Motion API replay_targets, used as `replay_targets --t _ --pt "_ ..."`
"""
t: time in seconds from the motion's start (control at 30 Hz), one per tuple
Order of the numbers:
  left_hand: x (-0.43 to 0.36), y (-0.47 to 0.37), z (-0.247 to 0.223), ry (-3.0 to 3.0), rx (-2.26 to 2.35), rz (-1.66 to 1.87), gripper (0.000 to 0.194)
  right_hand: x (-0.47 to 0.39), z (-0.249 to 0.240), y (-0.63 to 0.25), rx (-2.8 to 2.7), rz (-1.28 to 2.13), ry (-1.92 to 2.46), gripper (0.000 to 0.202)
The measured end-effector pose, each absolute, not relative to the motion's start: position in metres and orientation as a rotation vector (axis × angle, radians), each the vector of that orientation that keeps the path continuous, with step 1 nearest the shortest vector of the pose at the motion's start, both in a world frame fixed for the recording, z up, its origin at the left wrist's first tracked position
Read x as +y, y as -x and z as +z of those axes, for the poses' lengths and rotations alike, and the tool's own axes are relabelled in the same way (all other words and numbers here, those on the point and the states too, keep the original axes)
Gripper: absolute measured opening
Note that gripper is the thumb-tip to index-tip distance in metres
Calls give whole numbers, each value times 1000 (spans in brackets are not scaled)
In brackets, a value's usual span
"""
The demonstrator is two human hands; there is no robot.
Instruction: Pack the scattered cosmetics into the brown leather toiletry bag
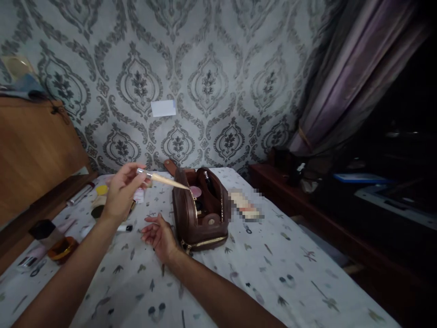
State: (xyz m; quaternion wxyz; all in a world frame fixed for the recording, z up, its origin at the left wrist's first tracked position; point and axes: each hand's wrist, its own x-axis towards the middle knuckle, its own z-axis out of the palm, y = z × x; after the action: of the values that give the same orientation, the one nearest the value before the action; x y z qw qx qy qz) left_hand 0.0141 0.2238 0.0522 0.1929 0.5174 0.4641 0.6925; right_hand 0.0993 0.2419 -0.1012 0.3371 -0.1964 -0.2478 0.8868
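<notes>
Patterned wallpaper (pixel 198 68) and a curtain (pixel 351 73) show a home.

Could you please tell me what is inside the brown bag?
A pink round item and a black item show inside the brown bag; its walls hide the bottom.

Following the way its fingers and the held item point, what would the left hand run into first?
Probably the brown bag: the beige tube in the left hand would arrive first. Its tip already overlaps the bag's edge in view; contact or clearance above is unclear.

No readable text, labels, brands, numbers or signs; item at right of bag pixelated.
</notes>
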Motion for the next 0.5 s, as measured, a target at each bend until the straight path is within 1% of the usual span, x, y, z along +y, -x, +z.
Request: replay_targets --t 0.13,0.3,0.5 --pt "244 -42 64 -1791 1338 1798 26 243 -101 -98 -634 2328 524 49" --pt "269 -78 65 -2096 1403 1544 18 244 -101 -96 -621 2336 532 51" --pt "293 -106 57 -2350 1636 1217 15 244 -105 -92 -612 2313 548 41"
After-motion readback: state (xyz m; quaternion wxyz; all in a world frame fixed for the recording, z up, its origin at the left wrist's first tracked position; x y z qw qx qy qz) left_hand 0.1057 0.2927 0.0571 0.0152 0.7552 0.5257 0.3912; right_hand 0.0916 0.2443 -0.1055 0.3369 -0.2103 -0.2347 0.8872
